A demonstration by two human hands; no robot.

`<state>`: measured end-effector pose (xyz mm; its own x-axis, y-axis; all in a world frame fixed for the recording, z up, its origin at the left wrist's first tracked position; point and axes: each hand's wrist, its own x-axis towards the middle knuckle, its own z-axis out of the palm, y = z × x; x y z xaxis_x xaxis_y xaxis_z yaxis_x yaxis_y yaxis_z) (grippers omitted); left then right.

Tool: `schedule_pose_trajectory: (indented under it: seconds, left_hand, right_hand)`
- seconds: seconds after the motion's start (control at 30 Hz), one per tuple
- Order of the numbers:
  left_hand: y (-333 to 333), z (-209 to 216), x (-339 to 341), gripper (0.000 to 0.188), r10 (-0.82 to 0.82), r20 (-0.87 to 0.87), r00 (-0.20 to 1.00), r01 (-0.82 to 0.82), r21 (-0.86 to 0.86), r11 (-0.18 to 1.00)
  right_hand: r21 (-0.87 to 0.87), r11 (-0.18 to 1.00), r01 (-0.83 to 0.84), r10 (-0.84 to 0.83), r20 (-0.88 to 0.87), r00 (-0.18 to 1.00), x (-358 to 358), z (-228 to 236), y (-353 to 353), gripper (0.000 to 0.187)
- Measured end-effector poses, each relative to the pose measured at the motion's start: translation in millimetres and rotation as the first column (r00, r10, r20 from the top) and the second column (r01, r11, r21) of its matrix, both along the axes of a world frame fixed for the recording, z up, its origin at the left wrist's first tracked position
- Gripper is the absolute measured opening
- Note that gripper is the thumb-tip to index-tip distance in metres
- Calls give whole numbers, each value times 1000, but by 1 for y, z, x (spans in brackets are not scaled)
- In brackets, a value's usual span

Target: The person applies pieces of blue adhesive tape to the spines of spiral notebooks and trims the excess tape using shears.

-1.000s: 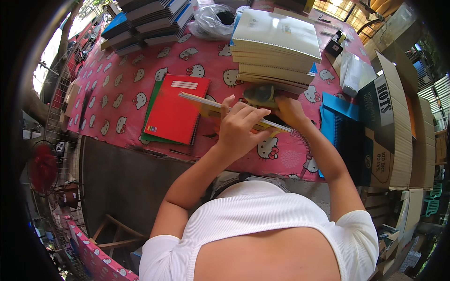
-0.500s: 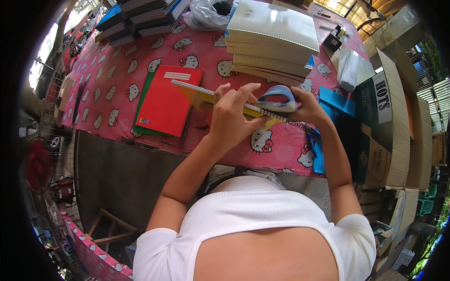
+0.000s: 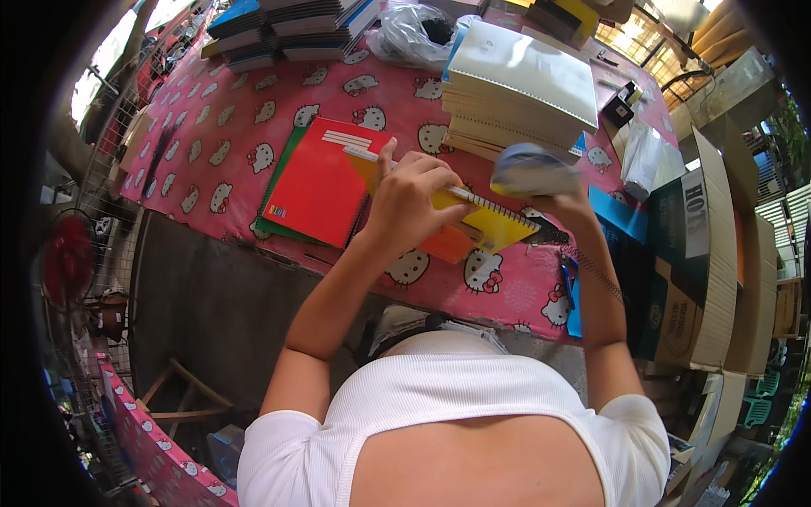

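The left hand [image 3: 414, 198] is clamped on a yellow spiral notebook [image 3: 473, 215], fingers curled over its wire-bound edge, holding it tilted just above the desk [image 3: 253, 127]. The right hand [image 3: 562, 198] is closed around a blurred blue-grey object [image 3: 528, 169], raised at the notebook's far end; the blur hides what it is. Half a second ago that object sat low against the notebook's edge by the right hand; now it is lifted clear above it, and the notebook has tipped up more steeply, so the work on the binding edge looks to be mid-stroke, not finished.

Under the left hand an orange sheet [image 3: 448, 245] shows beneath the notebook. Just left of the left hand a red notebook [image 3: 325, 182] lies flat on a green one [image 3: 274, 215]. Beyond the right hand stands a tall stack of pale notebooks [image 3: 515, 93]. Right of the right hand lie blue covers [image 3: 617, 215] and a loose wire spiral [image 3: 596, 270], with cardboard boxes [image 3: 701, 253] further out. The desk carries a pink cartoon-cat cloth.
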<state>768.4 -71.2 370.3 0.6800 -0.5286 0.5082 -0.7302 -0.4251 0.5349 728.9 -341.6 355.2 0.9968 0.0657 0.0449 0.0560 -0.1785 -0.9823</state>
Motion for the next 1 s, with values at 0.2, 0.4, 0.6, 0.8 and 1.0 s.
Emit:
schedule_pose_trajectory:
  seconds: [0.2,0.4,0.6,0.8,1.0]
  left_hand:
    - [8,7,9,29,113,142,983,-120,43,992]
    - [17,13,18,31,186,130,974,-195,56,979]
    - [30,9,27,39,274,64,960,-275,0,962]
    - [41,-4,35,41,197,-149,969,-226,-209,951]
    - [53,-11,41,49,219,-158,963,-257,-289,922]
  right_hand:
    - [-79,996,-39,43,45,998,18,3,19,51]
    - [-514,855,72,-75,14,997,43,-8,25,43]
    - [-184,981,-69,82,64,995,50,9,55,46]
    - [-483,862,-156,165,-25,986,76,0,60,60]
    - [-94,956,-279,284,41,958,79,9,77,59]
